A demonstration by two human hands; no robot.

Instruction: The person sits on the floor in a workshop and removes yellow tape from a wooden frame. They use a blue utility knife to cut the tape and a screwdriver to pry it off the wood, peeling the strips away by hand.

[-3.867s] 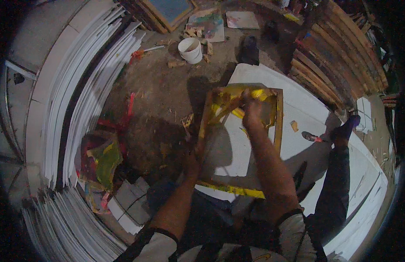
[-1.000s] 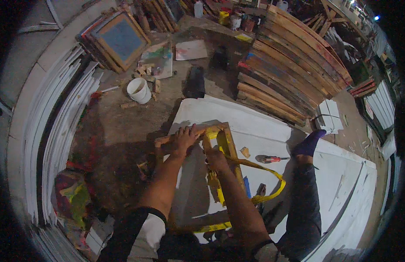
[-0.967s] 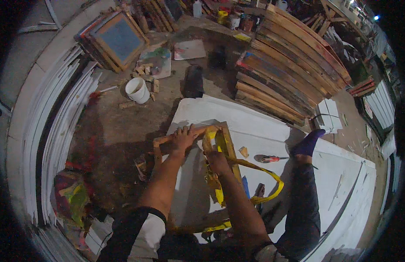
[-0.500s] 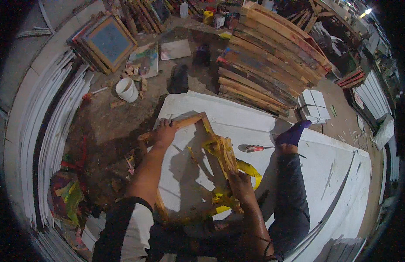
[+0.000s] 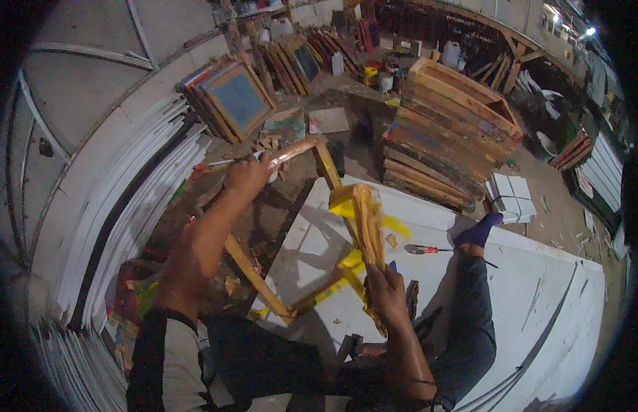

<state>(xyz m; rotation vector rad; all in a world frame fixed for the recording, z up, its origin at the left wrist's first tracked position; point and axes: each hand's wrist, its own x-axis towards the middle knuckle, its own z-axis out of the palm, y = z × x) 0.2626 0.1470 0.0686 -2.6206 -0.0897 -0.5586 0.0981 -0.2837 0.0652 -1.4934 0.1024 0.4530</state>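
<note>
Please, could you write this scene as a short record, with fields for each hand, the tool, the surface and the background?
Left hand: grips far rail of wooden frame
Right hand: holds yellow-stained wooden piece, overlapping the frame's right rail in view; contact unclear
Tool: red-handled tool, lying near the person's purple-socked foot
Surface: white sheet
Background: wooden stack; tied white bundle

Floor [image 5: 363, 154]: brown, scrap-strewn at right | ledge [image 5: 116, 120]: pale, along left | lamp [image 5: 591, 31]: lit, upper right
</note>
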